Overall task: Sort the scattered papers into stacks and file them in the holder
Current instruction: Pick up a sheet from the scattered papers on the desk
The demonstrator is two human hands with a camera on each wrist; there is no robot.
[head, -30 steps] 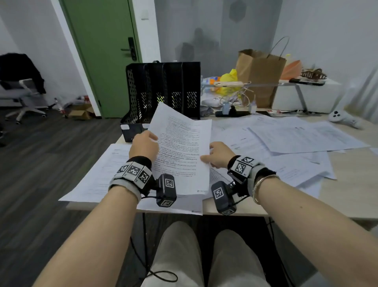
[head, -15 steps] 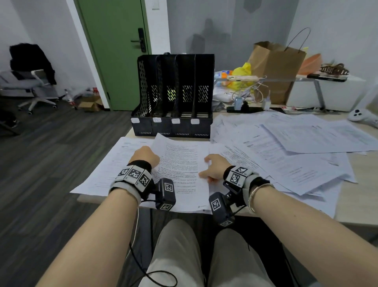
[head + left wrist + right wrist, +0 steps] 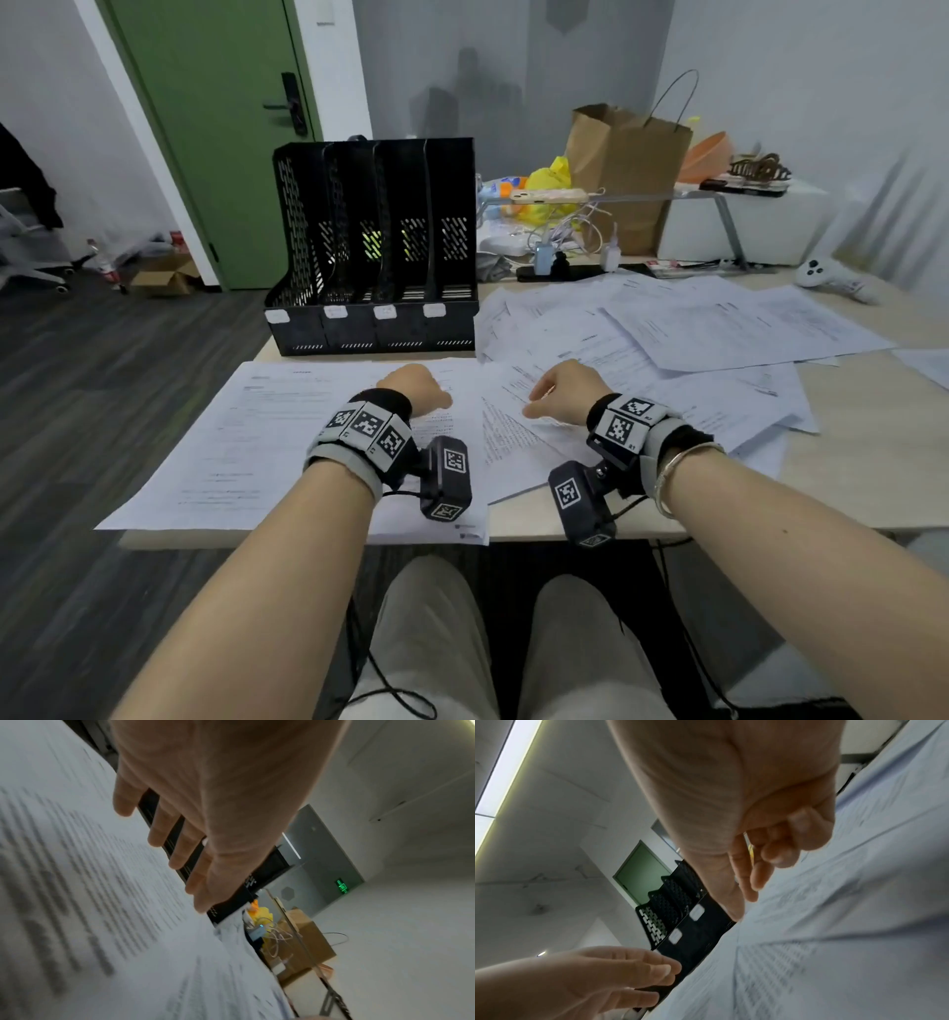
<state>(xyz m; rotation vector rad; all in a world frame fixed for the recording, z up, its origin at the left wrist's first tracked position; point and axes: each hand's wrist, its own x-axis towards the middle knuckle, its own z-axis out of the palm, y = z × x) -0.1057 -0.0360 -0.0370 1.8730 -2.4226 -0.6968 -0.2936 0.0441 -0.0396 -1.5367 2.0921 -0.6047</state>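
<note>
The papers (image 3: 683,354) lie spread over the desk (image 3: 873,462), most of them from the centre toward 2 o'clock, overlapping each other at different angles. A second group of sheets (image 3: 246,437) lies flatter at about 9 o'clock from the hands, reaching the near edge of the desk. The holder (image 3: 375,246), a black mesh one with four upright compartments, stands at 12 o'clock from the left hand, just behind the far edge of the sheets; no paper can be seen in its compartments.

The left hand (image 3: 413,388) is over the sheets in front of the holder. In the left wrist view its fingers (image 3: 164,829) are straight and a little apart, pointing down to the paper, and they grip nothing; whether the tips touch the sheet I cannot tell.

The right hand (image 3: 560,393) is at 3 o'clock from the left one, near it, above the edge of the overlapping papers. In the right wrist view its fingers (image 3: 777,850) are loosely curled and the thumb reaches down toward the paper, but they hold nothing.

Behind the papers, at 1 o'clock, stand a brown paper bag (image 3: 629,169) and a yellow bag (image 3: 549,185), with white cables (image 3: 570,226) before them. A white controller (image 3: 827,275) lies at the far right.
</note>
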